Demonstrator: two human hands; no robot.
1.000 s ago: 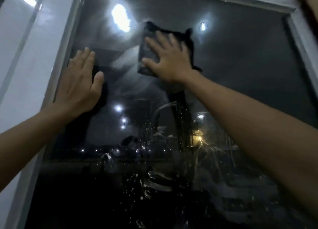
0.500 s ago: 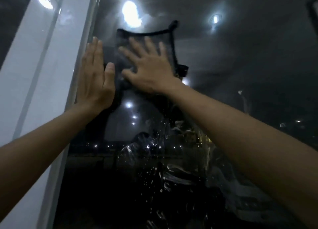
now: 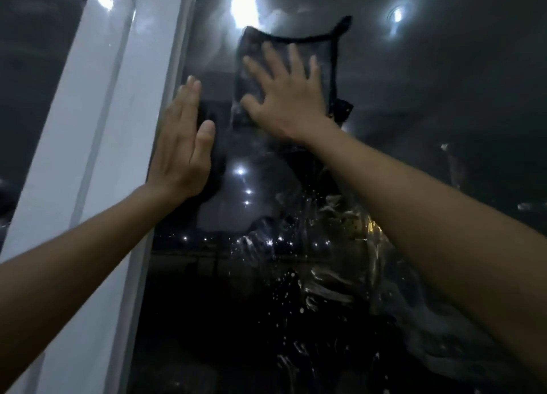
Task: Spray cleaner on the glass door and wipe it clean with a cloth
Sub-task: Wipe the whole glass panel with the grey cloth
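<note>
The dark glass door (image 3: 438, 103) fills most of the view, reflecting ceiling lights and carrying wet streaks and droplets lower down. A dark grey cloth (image 3: 325, 56) with a black stitched edge lies flat against the upper glass. My right hand (image 3: 284, 97) presses it there with straight, spread fingers. My left hand (image 3: 183, 144) rests flat on the glass beside the frame, fingers straight, to the lower left of the cloth. No spray bottle is in view.
A white door frame (image 3: 106, 144) runs diagonally down the left side, with another dark pane (image 3: 32, 67) beyond it. Spray droplets and smears (image 3: 296, 287) cover the lower middle of the glass.
My right hand slid the cloth left toward the frame, then a little back to the right. My left hand has stayed flat on the glass. The view has shifted, showing more frame.
</note>
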